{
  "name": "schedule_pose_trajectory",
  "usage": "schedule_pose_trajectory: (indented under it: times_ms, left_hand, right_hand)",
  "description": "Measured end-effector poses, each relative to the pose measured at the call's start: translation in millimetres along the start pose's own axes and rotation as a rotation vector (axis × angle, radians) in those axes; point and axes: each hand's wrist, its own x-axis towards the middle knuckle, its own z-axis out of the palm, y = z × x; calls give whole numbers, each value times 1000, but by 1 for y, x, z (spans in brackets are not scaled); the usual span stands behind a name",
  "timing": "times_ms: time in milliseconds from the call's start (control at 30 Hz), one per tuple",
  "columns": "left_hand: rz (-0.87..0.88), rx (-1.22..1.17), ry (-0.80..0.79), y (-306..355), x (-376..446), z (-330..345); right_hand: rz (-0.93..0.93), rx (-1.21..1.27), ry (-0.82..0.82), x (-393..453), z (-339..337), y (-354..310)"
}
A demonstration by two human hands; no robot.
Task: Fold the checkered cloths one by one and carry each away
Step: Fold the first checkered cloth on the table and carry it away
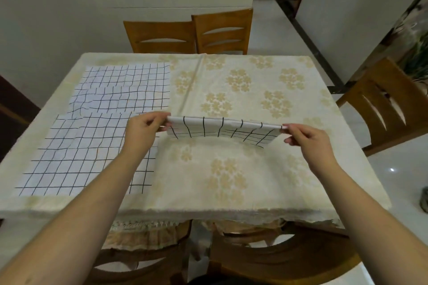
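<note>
Head view, single moment. Both hands were raised over the desk (301,76), which was covered by a cream tablecloth (231,169) printed with pale yellow flower clusters.

Folded checkered cloth (222,131): white with black grid lines, held up as a narrow band above the middle of the desk. Its top edge ran roughly level between the two hands; the lower edge hung down and curved, and whether it touched the tablecloth could not be told.

Left hand (143,129): grip closed on the left end of the folded cloth's top edge, thumb and fingertips pinching it. Right hand (305,139): grip closed on the right end of the same edge, pinched between thumb and forefinger. Both forearms were bare and reached in from the near side.

Two more checkered cloths lay flat on the left part of the desk. Near flat cloth (76,159): spread open, partly covered by the left forearm. Far flat cloth (125,88): spread open just beyond it, with some ripples across its middle; their edges met or slightly overlapped.

Surroundings: two wooden chairs (192,34) at the far side of the desk, another wooden chair (389,109) at the right side.
</note>
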Motion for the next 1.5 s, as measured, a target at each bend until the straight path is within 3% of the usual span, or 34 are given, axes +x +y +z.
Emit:
schedule_pose_trajectory:
  times_ms: [367,567,800,933,1233,1500]
  left_hand:
    - [-383,48,16,-126,-62,34]
    - [-650,21,78,-154,-60,48]
    - [-972,-462,204,-166,-76,66]
    - [-1020,-576,139,-159,-95,84]
    - [-1037,-500,-80,-156,-113,125]
    - [-1076,-487,16,-156,-116,131]
  right_hand:
    - [389,-183,-281,-79,26,122]
    - [444,-326,-457,-83,32,138]
    - [370,-670,-409,-69,30,143]
    - [344,-689,-395,-57,37,140]
    - [272,-686,-534,-8,69,130]
    - [187,-683,-582,60,109,117]
